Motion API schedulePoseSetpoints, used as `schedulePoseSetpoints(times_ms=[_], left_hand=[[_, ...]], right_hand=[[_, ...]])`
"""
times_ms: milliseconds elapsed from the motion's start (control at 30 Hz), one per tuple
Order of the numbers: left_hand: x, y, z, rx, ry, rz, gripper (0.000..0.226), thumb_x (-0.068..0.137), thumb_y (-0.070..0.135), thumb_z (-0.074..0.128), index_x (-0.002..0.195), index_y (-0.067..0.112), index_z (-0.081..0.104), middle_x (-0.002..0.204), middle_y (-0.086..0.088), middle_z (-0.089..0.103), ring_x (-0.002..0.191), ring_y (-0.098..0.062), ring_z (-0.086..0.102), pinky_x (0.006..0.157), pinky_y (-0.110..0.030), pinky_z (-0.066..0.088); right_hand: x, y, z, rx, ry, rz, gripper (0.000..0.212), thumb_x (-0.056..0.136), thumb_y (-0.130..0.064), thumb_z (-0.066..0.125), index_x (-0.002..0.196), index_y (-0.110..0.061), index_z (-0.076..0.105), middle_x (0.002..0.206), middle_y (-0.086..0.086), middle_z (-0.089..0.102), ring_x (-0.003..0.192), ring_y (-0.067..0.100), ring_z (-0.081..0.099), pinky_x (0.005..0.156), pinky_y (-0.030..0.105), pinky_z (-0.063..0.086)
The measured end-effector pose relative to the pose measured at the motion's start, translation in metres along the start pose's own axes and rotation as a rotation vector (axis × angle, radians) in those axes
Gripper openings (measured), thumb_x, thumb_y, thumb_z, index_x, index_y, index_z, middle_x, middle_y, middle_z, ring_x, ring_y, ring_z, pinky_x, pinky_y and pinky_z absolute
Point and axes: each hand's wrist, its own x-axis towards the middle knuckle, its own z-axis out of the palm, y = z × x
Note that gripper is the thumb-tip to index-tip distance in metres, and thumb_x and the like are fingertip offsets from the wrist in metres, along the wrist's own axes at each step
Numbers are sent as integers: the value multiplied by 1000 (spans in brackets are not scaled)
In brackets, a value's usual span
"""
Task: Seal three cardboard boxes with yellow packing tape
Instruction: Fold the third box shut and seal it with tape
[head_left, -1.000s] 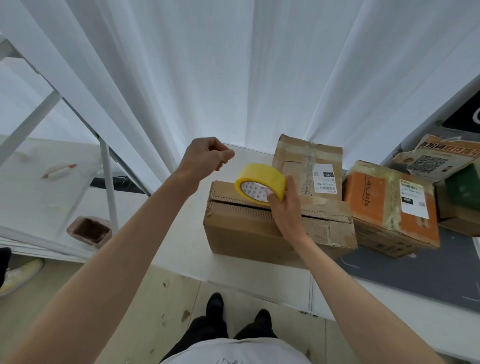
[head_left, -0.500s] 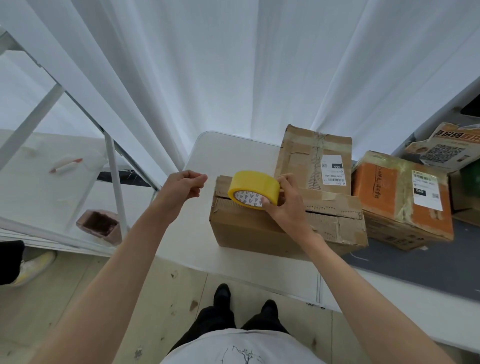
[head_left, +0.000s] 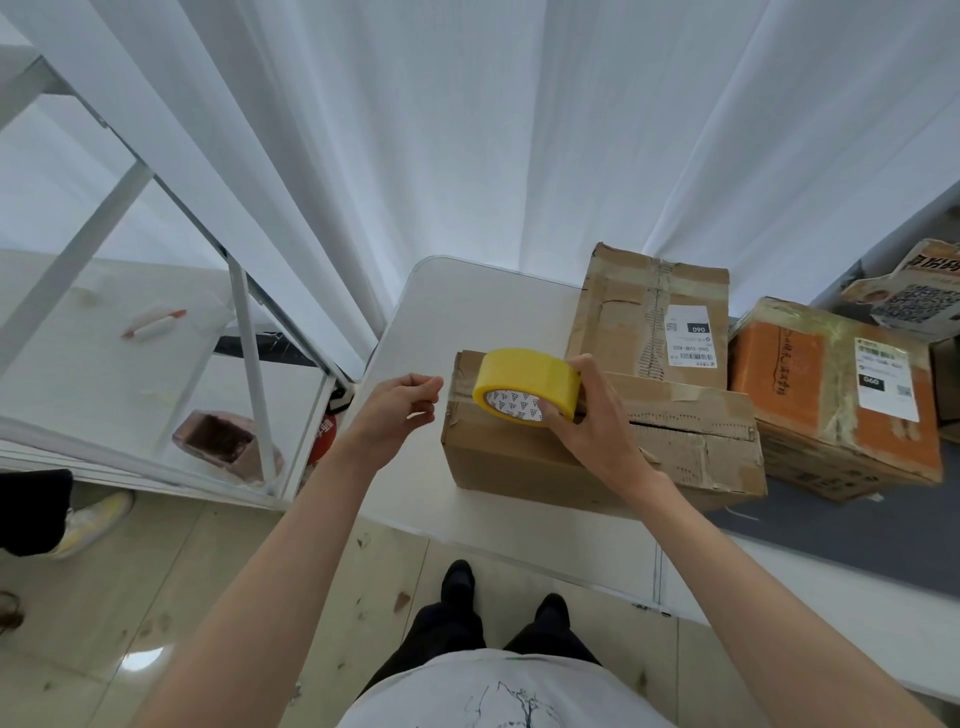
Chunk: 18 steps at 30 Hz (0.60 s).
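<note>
Yellow tape roll (head_left: 525, 385) is sitting on edge over the near box (head_left: 597, 447), centre frame, right hand (head_left: 592, 421) wrapping it. Left hand (head_left: 400, 413) is hovering just left of the box's left end, fingertips pinched; can't tell if they're holding a tape end. Box's long axis is running left-right; bare worktop (head_left: 467, 306) above left gives pulling room.
</note>
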Motion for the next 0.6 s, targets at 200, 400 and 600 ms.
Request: schedulePoseSetpoints(times_ms=[200,400,600], left_hand=[[4,-12,-4,-98,-24,-62,6,97,18,66,94,13,65,75,3,60,72,-10,58,76,-31,54],[7,-17,-7,-124,-55,-65,8,97,19,65,94,12,65,76,2,60,74,-11,58,76,-30,55],[17,-22,-6,-114,-88,-122,10,96,22,67,98,12,67,77,3,60,78,-14,57,78,-30,54]], right_hand=[[0,0,1,-14,-27,-14,31,91,-44,65,106,-38,38,100,-10,52,85,12,60,62,23,50],[2,2,1,0,-24,-26,27,94,-36,65,108,-27,45,104,-5,53,89,17,61,63,40,56],[3,0,1,19,-22,-37,26,94,-36,65,109,-27,46,105,-8,51,91,13,60,66,36,56]])
